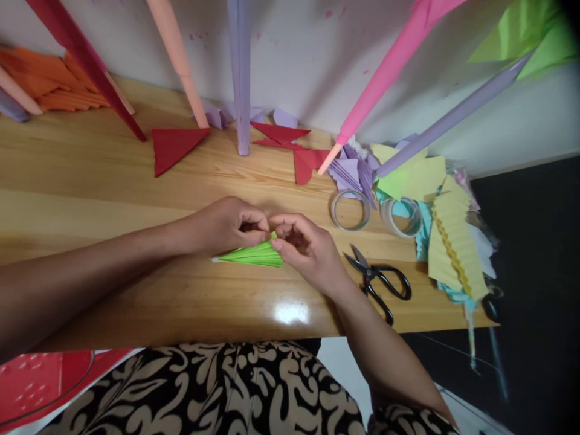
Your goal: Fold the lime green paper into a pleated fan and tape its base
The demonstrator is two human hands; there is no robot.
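Note:
A green pleated paper fan (254, 255) lies low over the wooden table (90, 199), folded into a narrow wedge with its point to the left. My left hand (226, 225) is closed and pinches the fan's wide end from above. My right hand (308, 249) is closed too, and its thumb and fingers grip the same wide end from the right. The fingertips of both hands meet over the fan's top edge.
Black scissors (378, 283) lie just right of my right hand. Two tape rolls (350, 210) (402, 216) sit behind them. Yellow pleated paper (453, 241) and purple scraps pile at the right. Red folded triangles (172, 148) and rolled paper tubes (240, 78) stand at the back.

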